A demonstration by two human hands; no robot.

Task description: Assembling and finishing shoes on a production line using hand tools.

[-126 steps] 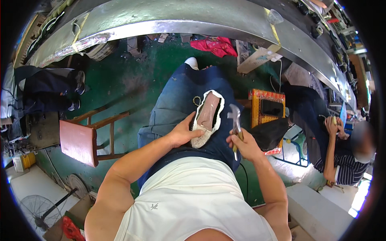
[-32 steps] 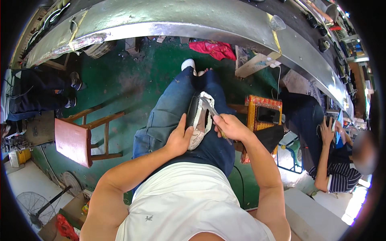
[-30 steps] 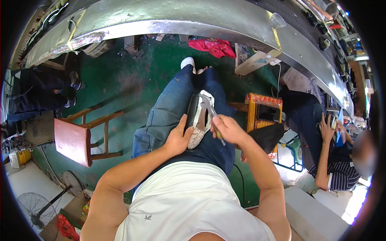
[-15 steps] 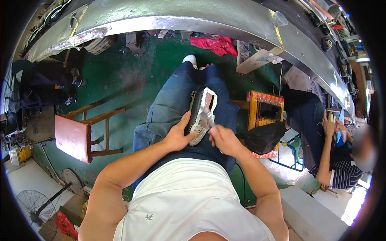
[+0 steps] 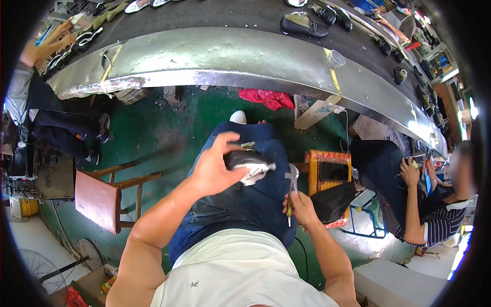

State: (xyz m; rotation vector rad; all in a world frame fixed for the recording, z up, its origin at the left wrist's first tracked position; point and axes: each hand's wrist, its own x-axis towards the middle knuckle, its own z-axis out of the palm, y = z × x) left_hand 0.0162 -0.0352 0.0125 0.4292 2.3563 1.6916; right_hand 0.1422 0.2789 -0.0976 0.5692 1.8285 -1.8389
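My left hand (image 5: pixel 210 166) is closed round a dark shoe (image 5: pixel 238 159) above my lap, with its pale, whitish side turned toward me. The fingers hide part of the shoe. In my right hand (image 5: pixel 302 209), over my right thigh, is a pair of lasting pincers (image 5: pixel 294 176) with a curved silver head and a greenish handle. The head points away from me, toward the bench. The shoe and the pincers are apart.
A long conveyor bench (image 5: pixel 215 56) with a metal edge crosses ahead, carrying several shoes. A stool (image 5: pixel 97 197) stands left. On the right are an orange box (image 5: pixel 316 176) with a phone (image 5: pixel 333 171) and a seated co-worker (image 5: pixel 409 199). Another person (image 5: pixel 61 123) stands left.
My left hand has lifted the shoe off my thigh and turned it over. My right hand has drawn the pincers away to the right and down. The view has tilted up, showing more bench.
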